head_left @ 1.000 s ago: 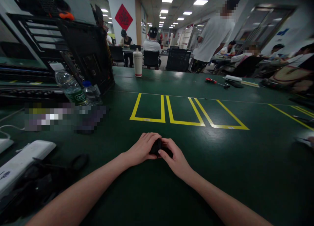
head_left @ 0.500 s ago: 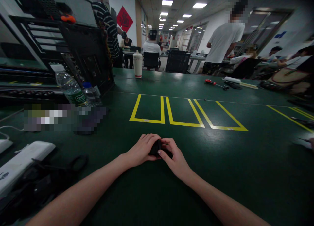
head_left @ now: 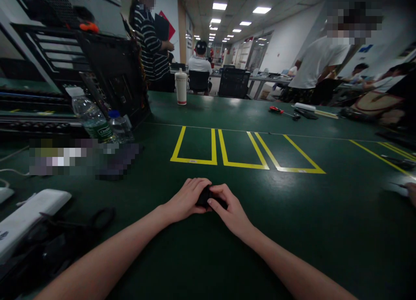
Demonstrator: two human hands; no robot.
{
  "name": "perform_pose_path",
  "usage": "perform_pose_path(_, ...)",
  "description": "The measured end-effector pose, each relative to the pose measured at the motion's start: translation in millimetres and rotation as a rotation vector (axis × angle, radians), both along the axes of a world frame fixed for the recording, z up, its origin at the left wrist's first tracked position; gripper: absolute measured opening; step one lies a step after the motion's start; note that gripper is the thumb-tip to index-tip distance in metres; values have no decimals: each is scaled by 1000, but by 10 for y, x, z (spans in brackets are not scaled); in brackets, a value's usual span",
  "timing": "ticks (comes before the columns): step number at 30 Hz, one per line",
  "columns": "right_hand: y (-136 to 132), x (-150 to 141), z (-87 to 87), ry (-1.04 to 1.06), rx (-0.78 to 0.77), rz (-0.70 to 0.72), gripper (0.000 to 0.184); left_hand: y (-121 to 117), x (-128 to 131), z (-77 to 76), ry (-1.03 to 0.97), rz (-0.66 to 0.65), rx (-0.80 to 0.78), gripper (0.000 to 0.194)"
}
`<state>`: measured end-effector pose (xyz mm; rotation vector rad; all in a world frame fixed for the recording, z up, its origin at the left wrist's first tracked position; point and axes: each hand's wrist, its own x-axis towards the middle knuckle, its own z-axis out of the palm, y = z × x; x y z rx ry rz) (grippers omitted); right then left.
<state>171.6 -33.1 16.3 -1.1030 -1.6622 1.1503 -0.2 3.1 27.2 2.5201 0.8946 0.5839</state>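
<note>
Low over the dark green table [head_left: 195, 256], both hands meet around a small black object [head_left: 204, 197]. My left hand [head_left: 187, 199] is closed round its left side, with the thumb beneath and the fingers over the top. From the other side, my right hand [head_left: 230, 208] grips it between thumb and bent fingers. The object's kind cannot be made out, as the fingers hide most of it. Beyond the hands, yellow tape outlines [head_left: 246, 165] mark the tabletop.
At left are a white power strip [head_left: 42, 213], black cables [head_left: 61, 239] and plastic bottles [head_left: 94, 120] beside a black equipment frame [head_left: 121, 83]. Farther back stand a white cup [head_left: 181, 87] and a red screwdriver [head_left: 276, 110]. Another person's hand [head_left: 411, 191] is at the right edge.
Both hands keep their hold on the black object with barely any movement. In the background, the person in the striped top and the standing person in white have shifted right.
</note>
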Motion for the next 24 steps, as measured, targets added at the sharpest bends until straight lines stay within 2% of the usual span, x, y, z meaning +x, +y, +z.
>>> perform_pose_path(5, -5, 10, 34, -42, -12, -4, 27, -10, -13, 31, 4, -25, -29, 61)
perform_pose_path(11, -33, 47, 69, -64, 12, 59, 25, -17, -22, 40, 14, -14, -25, 61)
perform_pose_path(17, -21, 20, 55, 6, -8, 33, 17, -29, -26, 103, 27, -28, -34, 57)
perform_pose_path(24, -16, 29, 72, -30, -46, 26, 27, -26, -27, 92, 27, -35, -21, 57)
